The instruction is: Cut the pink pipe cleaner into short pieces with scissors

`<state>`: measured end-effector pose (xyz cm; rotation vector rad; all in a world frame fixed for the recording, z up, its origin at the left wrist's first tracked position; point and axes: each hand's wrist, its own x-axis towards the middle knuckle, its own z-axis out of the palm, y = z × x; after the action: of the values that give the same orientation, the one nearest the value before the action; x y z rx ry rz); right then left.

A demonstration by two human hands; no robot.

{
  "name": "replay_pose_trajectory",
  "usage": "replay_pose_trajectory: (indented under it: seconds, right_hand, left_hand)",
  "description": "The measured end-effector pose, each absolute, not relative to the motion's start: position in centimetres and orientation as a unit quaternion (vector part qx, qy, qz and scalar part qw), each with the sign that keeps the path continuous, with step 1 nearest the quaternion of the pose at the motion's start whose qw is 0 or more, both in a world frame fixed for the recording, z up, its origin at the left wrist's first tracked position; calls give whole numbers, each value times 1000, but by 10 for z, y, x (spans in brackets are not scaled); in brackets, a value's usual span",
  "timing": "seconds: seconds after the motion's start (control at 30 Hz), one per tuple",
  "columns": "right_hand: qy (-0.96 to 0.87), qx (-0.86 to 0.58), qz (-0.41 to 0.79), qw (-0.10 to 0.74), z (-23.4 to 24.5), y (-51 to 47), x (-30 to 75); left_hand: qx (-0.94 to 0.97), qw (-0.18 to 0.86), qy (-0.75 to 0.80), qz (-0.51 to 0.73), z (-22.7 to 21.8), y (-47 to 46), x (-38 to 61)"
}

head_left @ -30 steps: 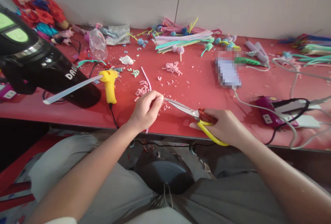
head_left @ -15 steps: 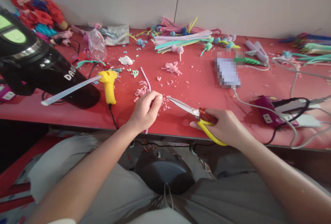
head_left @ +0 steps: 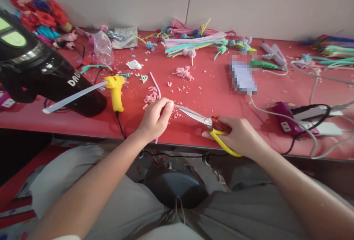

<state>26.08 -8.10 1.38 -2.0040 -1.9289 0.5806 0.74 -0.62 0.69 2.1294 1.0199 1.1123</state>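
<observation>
My left hand (head_left: 158,116) is closed, thumb pressed to the fingers. A lilac pipe cleaner (head_left: 155,82) shows above and below this fist and seems gripped in it; its middle is hidden by the fingers. My right hand (head_left: 240,133) is wrapped round the scissors (head_left: 193,114), which have one red and one yellow handle. Their blades point left, with the tips right beside my left thumb and fingertips. Small pink clippings (head_left: 151,98) lie just behind my left hand, and more pink pieces (head_left: 184,72) form a pile farther back.
To the left stand a yellow glue gun (head_left: 117,99) with a long glue stick and a tilted black bottle (head_left: 55,72). Bundled pipe cleaners (head_left: 193,43) lie at the back. Toward the right are a blurred-out phone (head_left: 245,77), cables and a purple power strip (head_left: 293,122).
The scissors' tips have shifted slightly left, up to my left fingertips. My left hand holds its place.
</observation>
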Motion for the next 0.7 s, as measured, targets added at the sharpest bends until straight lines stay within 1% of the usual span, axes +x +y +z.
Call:
replay_pose_trajectory:
  seconds: [0.47, 0.7]
  right_hand:
    - [-665, -705, 183, 163, 8, -80, 261]
    - [-670, -695, 203, 164, 14, -82, 260]
  left_hand:
    - [790, 265, 378, 404, 8, -7, 8]
    - [791, 261, 373, 409, 8, -6, 8]
